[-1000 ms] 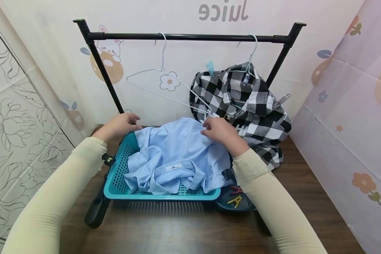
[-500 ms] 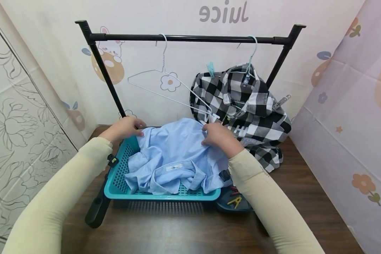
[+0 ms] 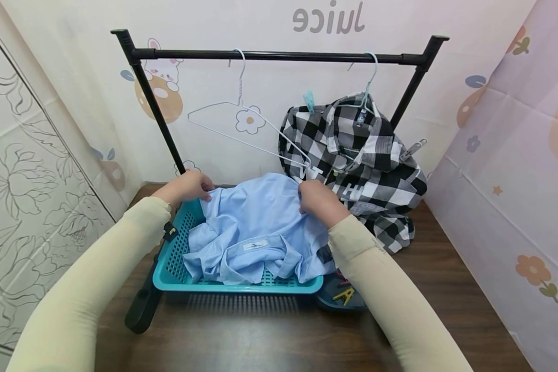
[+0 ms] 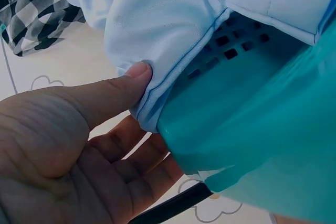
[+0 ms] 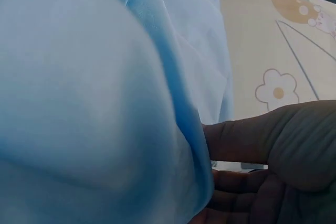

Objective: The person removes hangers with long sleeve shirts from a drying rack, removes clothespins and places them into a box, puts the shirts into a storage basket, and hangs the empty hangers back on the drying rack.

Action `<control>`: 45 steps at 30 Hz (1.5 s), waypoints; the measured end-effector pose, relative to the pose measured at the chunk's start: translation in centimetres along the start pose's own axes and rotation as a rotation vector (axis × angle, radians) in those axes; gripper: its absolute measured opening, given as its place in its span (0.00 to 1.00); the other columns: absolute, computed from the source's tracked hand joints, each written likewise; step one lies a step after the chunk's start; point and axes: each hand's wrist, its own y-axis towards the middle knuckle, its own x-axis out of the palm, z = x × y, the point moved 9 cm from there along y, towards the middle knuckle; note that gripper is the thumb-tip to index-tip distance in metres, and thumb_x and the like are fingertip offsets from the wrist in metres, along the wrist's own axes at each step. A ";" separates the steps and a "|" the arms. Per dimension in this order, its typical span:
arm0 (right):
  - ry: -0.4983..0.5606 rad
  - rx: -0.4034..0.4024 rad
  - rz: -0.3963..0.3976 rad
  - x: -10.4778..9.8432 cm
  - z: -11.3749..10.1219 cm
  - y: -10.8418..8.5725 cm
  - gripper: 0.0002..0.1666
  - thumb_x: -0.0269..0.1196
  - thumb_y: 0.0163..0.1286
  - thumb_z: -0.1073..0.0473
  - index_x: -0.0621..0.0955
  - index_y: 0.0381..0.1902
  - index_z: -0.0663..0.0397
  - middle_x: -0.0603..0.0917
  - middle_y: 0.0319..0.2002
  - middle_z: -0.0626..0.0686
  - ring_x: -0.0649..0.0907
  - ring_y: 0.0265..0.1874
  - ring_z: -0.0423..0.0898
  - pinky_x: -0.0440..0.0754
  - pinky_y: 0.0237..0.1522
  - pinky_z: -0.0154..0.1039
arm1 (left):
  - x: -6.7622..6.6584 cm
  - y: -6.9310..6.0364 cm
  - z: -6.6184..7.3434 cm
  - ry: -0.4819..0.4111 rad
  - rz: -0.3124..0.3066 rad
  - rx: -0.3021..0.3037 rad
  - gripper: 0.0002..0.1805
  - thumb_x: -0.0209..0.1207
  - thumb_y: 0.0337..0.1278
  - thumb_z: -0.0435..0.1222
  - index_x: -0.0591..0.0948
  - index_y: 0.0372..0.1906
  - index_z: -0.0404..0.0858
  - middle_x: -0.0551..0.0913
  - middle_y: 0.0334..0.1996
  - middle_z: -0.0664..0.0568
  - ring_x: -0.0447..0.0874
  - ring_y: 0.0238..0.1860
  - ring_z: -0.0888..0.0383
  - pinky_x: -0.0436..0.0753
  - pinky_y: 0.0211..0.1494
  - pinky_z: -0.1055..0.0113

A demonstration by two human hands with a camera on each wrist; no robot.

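A light blue collared shirt (image 3: 265,217) lies heaped in a teal perforated basket (image 3: 237,289), its collar and label toward the front. My left hand (image 3: 188,187) pinches the shirt's far left edge, by the basket's back corner. In the left wrist view the thumb of the left hand (image 4: 68,129) presses on the blue cloth (image 4: 163,24), with the fingers behind it. At the far right, my right hand (image 3: 322,200) pinches the shirt's other edge. The right wrist view shows the thumb of that hand (image 5: 273,145) against a fold of shirt (image 5: 105,103); its fingertips are hidden behind the cloth.
A bare white wire hanger (image 3: 239,103) hangs on the black rack (image 3: 279,55) behind the basket. On the right hangs a black-and-white checked shirt (image 3: 353,150) with clothespins on it. A dark tray (image 3: 327,305) holds a yellow clothespin (image 3: 344,296) beside the basket.
Both hands have shifted slightly inward and down; the right hand has moved left onto the shirt's edge and the left hand a little right. The shirt has barely moved.
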 end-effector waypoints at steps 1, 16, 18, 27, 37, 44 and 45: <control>0.001 -0.003 0.002 0.0 0.0 0.1 0.13 0.71 0.57 0.66 0.84 0.41 0.58 0.86 0.46 0.60 0.81 0.38 0.54 0.81 0.41 0.51 | 0.0 0.0 0.1 0.009 0.002 0.000 0.12 0.67 0.65 0.33 0.87 0.51 0.36 0.87 0.46 0.42 0.83 0.49 0.44 0.79 0.61 0.43; 0.044 -0.018 0.051 -0.4 0.2 0.5 0.14 0.52 0.64 0.72 0.80 0.25 0.53 0.80 0.31 0.54 0.74 0.29 0.50 0.74 0.27 0.45 | -0.7 0.0 0.3 0.017 0.036 -0.001 0.09 0.67 0.65 0.33 0.89 0.46 0.34 0.88 0.44 0.41 0.83 0.46 0.45 0.81 0.58 0.47; 0.063 -0.020 0.068 -0.7 0.3 0.4 0.14 0.54 0.65 0.70 0.85 0.33 0.54 0.84 0.37 0.55 0.78 0.33 0.51 0.78 0.34 0.46 | -1.0 -0.1 0.3 0.015 0.049 0.010 0.09 0.66 0.66 0.33 0.89 0.47 0.34 0.88 0.45 0.40 0.83 0.47 0.45 0.82 0.57 0.48; 0.150 -0.044 0.152 -2.8 0.3 -0.5 0.08 0.59 0.69 0.67 0.85 0.34 0.56 0.83 0.36 0.55 0.78 0.34 0.52 0.77 0.37 0.45 | -3.7 -1.5 1.5 -0.061 0.187 0.061 0.09 0.60 0.71 0.32 0.87 0.47 0.32 0.87 0.44 0.40 0.83 0.44 0.46 0.84 0.52 0.50; 0.275 -0.035 0.215 -5.6 0.4 -2.9 0.11 0.61 0.73 0.63 0.87 0.48 0.57 0.87 0.45 0.58 0.82 0.44 0.55 0.80 0.48 0.50 | -6.9 -4.7 3.7 -0.150 0.340 0.109 0.10 0.57 0.75 0.36 0.86 0.48 0.36 0.87 0.42 0.43 0.81 0.40 0.48 0.82 0.48 0.53; 0.304 -0.027 0.229 -7.2 -0.2 -5.2 0.08 0.62 0.74 0.63 0.86 0.47 0.56 0.86 0.42 0.57 0.81 0.43 0.54 0.81 0.47 0.50 | -7.8 -7.4 5.8 -0.174 0.387 0.125 0.09 0.57 0.74 0.35 0.86 0.48 0.37 0.87 0.41 0.44 0.82 0.38 0.50 0.81 0.43 0.56; 0.305 -0.031 0.234 -7.3 -0.5 -5.6 0.08 0.62 0.74 0.63 0.86 0.46 0.56 0.86 0.42 0.57 0.81 0.42 0.54 0.81 0.46 0.49 | -7.8 -7.7 6.1 -0.167 0.391 0.126 0.09 0.58 0.74 0.35 0.86 0.48 0.37 0.87 0.41 0.45 0.82 0.38 0.50 0.81 0.43 0.56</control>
